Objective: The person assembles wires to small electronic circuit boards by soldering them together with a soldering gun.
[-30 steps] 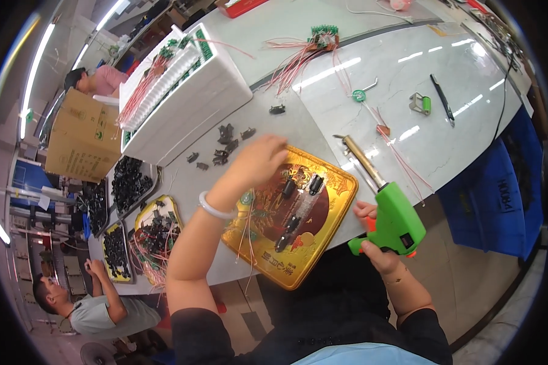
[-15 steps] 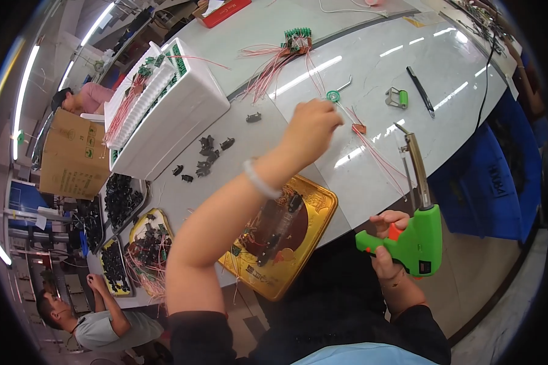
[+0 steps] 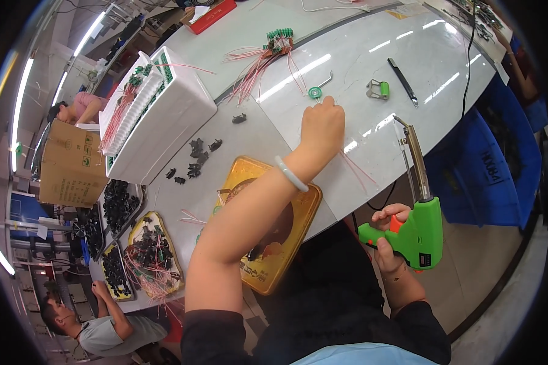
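Note:
My right hand [image 3: 388,260] grips a green soldering gun [image 3: 421,234] by its handle, a finger at the orange trigger. The gun's metal tip points up over the table's edge. Stretched across the table, my left hand [image 3: 323,126] has its fingers closed together just below a green ring-shaped part [image 3: 315,92] with a bent metal rod. Whatever those fingers pinch is hidden beneath them. Thin red and white wires [image 3: 360,169] come out from under this hand. My left forearm passes over a gold tin lid [image 3: 274,267] and covers part of it.
Right of my left hand lie a green-and-metal clip [image 3: 379,90] and a black pen [image 3: 403,82]. A bundle of wired green parts [image 3: 279,42] is farther back. Black parts [image 3: 196,159], a white foam box [image 3: 164,131] and filled trays stand leftward. Blue bins [image 3: 475,176] stand at right; two people are at left.
My left hand has come down over the small orange-brown board with wires, covering it. The whole view has shifted slightly. My right hand keeps hold of the soldering gun.

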